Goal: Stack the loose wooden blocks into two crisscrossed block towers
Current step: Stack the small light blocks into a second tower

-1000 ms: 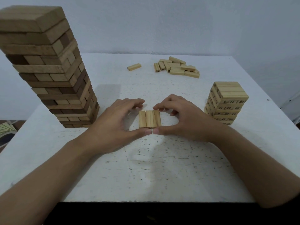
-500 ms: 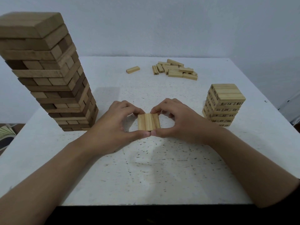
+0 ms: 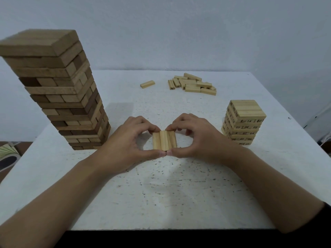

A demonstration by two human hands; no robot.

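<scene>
Three pale wooden blocks point(image 3: 164, 142) lie side by side on the white table point(image 3: 179, 194), forming one flat layer. My left hand point(image 3: 128, 144) and my right hand point(image 3: 196, 139) curl around this layer from both sides. Both thumbs meet at its near edge and the fingertips press its far edge. A short tower of pale numbered blocks point(image 3: 243, 121) stands to the right. A pile of loose pale blocks point(image 3: 193, 84) lies at the back, with a single loose block point(image 3: 147, 84) to its left.
A tall crisscrossed tower of darker, larger blocks point(image 3: 60, 93) stands at the left, close to my left forearm. The table's front edge runs just below my forearms. A wall rises behind the table.
My fingers have closed in tighter on the three blocks, squaring them together. The camera has tilted slightly, so everything sits a little lower in view.
</scene>
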